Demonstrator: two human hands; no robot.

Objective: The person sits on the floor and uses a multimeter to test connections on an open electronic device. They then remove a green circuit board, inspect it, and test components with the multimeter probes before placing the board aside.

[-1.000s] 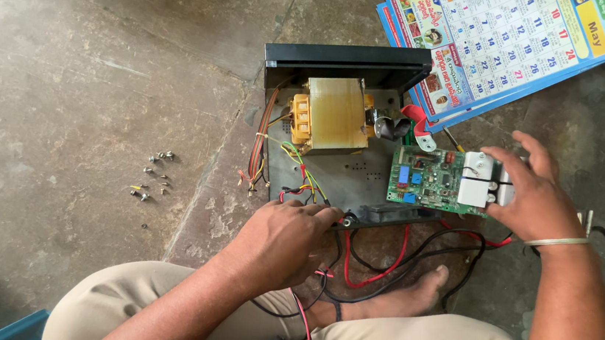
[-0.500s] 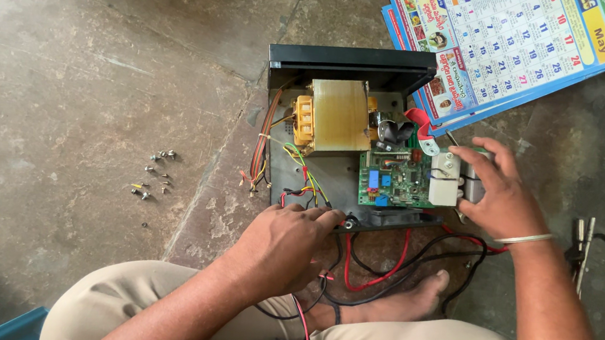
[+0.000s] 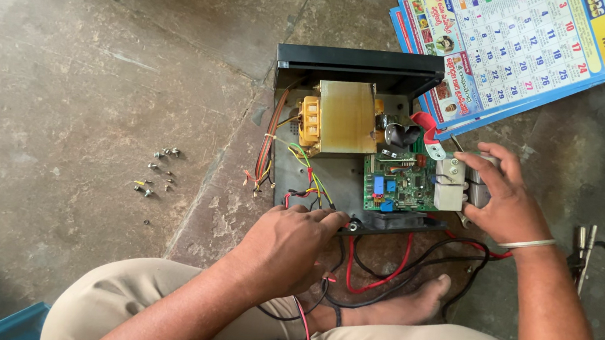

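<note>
One concrete floor [image 3: 91,61] under everything. One stack of wall calendars [image 3: 536,52] lay far right. One open black chassis [image 3: 349,67] sat centre, holding one yellow transformer [image 3: 344,116]. One green circuit board [image 3: 403,187] lay at chassis right edge. Right hand [image 3: 503,200] had fingers clamped on board's grey end. Left hand [image 3: 288,246] had fingers curled over chassis near edge. About nine loose screws [image 3: 156,174] lay scattered left.

one open black chassis [image 3: 357,68] on the floor. one transformer [image 3: 344,116] inside it. one green circuit board [image 3: 401,185]. one grey heat sink [image 3: 451,184] at the board's right edge. two hands in view: left hand [image 3: 288,246], right hand [image 3: 503,197]. one bare foot [image 3: 407,309]. screws [image 3: 154,176]: roughly ten, loose; exact count unclear. calendars [image 3: 529,44]: at least two stacked.
</note>
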